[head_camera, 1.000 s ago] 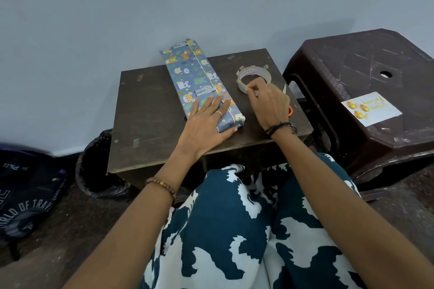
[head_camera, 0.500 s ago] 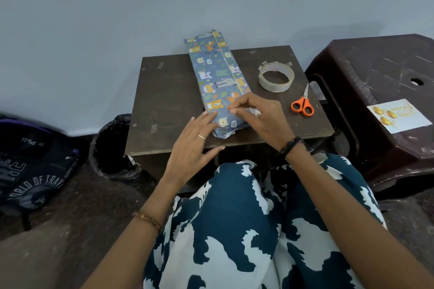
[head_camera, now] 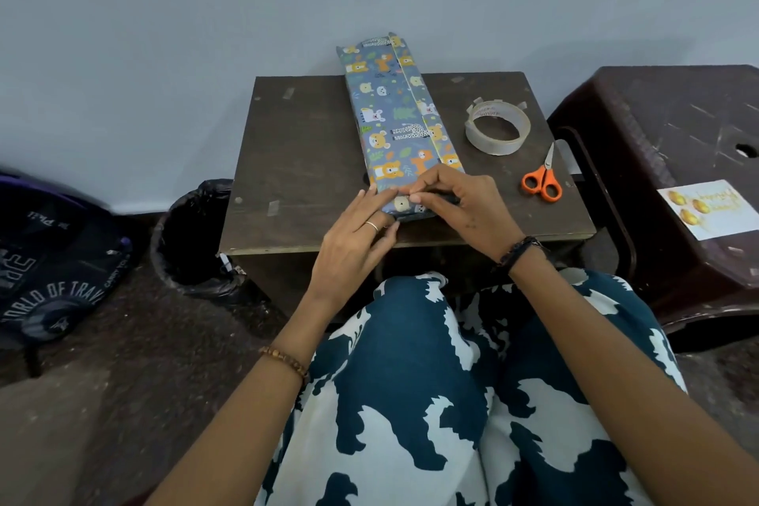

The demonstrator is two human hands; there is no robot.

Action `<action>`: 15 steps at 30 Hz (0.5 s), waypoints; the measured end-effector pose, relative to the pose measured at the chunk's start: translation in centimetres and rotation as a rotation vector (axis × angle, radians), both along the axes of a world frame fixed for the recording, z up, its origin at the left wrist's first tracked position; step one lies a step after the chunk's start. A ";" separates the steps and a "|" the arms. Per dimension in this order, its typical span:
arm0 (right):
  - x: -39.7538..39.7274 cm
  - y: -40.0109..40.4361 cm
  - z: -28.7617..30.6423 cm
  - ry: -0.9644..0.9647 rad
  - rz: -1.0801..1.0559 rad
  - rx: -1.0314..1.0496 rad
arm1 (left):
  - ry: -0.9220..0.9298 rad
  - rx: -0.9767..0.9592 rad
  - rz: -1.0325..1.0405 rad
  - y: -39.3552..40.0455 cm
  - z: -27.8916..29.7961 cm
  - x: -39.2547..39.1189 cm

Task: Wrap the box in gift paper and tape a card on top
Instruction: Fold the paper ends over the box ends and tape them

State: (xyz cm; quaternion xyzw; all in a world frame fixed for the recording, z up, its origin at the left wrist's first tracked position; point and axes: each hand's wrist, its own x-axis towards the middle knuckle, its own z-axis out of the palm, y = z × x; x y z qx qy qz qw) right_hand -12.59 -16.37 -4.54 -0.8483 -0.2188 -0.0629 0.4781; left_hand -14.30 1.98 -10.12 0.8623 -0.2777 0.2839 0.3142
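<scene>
Moved since a second ago: right hand (head_camera: 464,205), from tape roll (head_camera: 497,128) at 2 o'clock to the near end of the wrapped box (head_camera: 400,123). Box: lengthwise on the small table (head_camera: 295,160), far end overhanging at 12. Right fingertips curled, pressing the end fold; left hand (head_camera: 353,242) flat, fingers straight against it. Tape piece: cannot tell. Step: sealing the near end. Next: fetch card (head_camera: 707,207), 3 o'clock on the stool (head_camera: 657,127). Scissors (head_camera: 542,181) idle.
</scene>
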 end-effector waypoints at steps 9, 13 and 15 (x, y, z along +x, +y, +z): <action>0.1 -0.3 0.3 0.060 0.112 -0.069 | 0.133 -0.072 0.094 -0.7 0.8 0.1; 0.1 -0.1 0.5 0.083 0.134 -0.084 | 0.205 -0.088 0.118 -0.8 0.6 0.1; 0.0 0.0 0.6 0.070 0.118 -0.080 | 0.228 -0.110 0.118 -0.8 0.5 0.0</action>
